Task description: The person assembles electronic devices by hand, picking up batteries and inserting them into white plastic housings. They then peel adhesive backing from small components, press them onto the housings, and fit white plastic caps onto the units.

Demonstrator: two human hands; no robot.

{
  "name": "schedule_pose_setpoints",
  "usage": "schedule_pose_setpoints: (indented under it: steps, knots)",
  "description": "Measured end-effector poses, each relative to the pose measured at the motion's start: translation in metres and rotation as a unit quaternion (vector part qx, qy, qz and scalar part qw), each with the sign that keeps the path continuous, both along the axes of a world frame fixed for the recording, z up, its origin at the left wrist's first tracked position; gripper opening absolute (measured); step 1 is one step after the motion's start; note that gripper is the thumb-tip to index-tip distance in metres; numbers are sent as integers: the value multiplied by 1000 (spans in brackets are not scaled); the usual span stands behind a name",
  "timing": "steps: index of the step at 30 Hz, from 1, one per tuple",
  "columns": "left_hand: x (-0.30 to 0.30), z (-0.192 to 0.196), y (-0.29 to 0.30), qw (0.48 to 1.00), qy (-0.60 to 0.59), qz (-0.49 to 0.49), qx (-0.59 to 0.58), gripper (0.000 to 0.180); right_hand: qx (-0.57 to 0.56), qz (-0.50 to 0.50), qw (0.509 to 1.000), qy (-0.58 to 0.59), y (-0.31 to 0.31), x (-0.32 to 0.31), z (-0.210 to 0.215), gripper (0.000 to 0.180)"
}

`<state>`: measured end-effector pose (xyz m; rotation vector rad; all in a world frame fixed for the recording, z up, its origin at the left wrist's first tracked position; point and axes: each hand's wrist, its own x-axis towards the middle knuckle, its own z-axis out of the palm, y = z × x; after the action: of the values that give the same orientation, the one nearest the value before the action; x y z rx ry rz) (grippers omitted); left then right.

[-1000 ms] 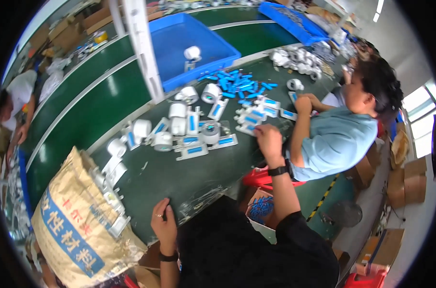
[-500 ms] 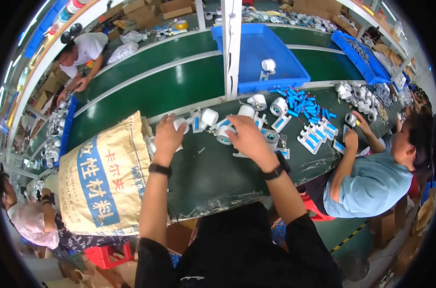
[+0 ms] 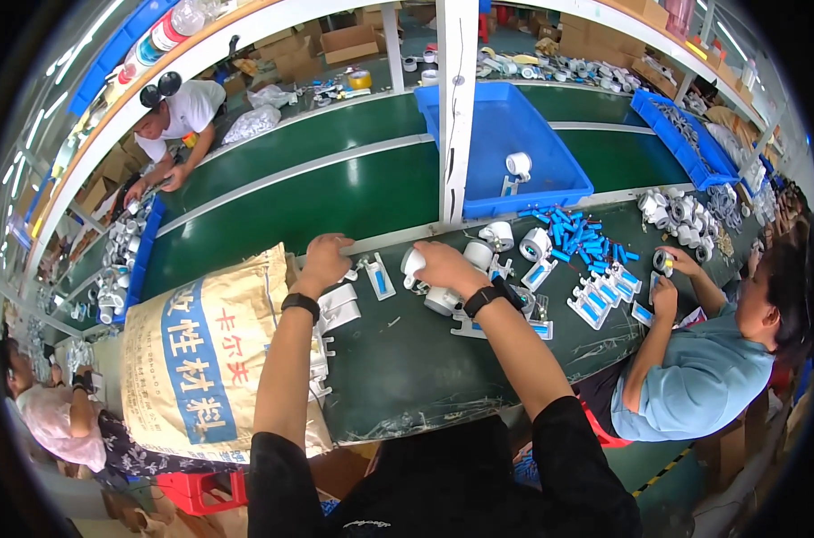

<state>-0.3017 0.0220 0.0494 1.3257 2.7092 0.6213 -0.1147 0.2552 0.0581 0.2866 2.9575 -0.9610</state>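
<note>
My right hand (image 3: 449, 271) is closed on a white round housing (image 3: 413, 265) above the green workbench. My left hand (image 3: 324, 262) is by the sack's top edge, fingers stretched out and thumb apart, holding nothing I can see. Below it lie white curved shells (image 3: 339, 309). Between the hands rests a white handle part with a blue battery cell (image 3: 380, 277). Under and beside my right wrist are more white round housings (image 3: 441, 300), partly hidden by the hand, and another white housing (image 3: 496, 235) stands just beyond.
A large printed paper sack (image 3: 200, 359) stands at the left. Loose blue battery cells (image 3: 577, 238) and white handle parts (image 3: 604, 294) lie to the right. A blue tray (image 3: 523, 202) stands beyond a white post (image 3: 453, 134). At right, a co-worker in a blue shirt (image 3: 707, 363) handles a round part.
My right hand has closed on a white round housing and appears shifted left among the parts. My left hand has moved away from a white round part; white shells now show below it. The view has shifted.
</note>
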Motion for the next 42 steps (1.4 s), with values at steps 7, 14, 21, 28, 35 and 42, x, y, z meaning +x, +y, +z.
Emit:
schedule_pose_setpoints:
  steps: [7, 14, 21, 28, 35, 42]
  knots:
    - [44, 21, 17, 991, 103, 2, -87, 36, 65, -84, 993, 57, 4, 26, 36, 24]
    - [43, -10, 16, 993, 98, 35, 64, 21, 93, 18, 995, -14, 5, 13, -7, 19]
    - [43, -12, 6, 989, 58, 71, 117, 18, 68, 51, 995, -45, -4, 15, 32, 26]
    - [36, -22, 6, 990, 39, 16, 133, 23, 186, 42, 981, 43, -28, 75, 18, 44]
    - [46, -17, -3, 991, 69, -11, 111, 19, 36, 101, 978, 178, -121, 116, 7, 44]
    - [119, 43, -19, 989, 33, -78, 120, 36, -62, 81, 968, 229, -128, 154, 18, 55]
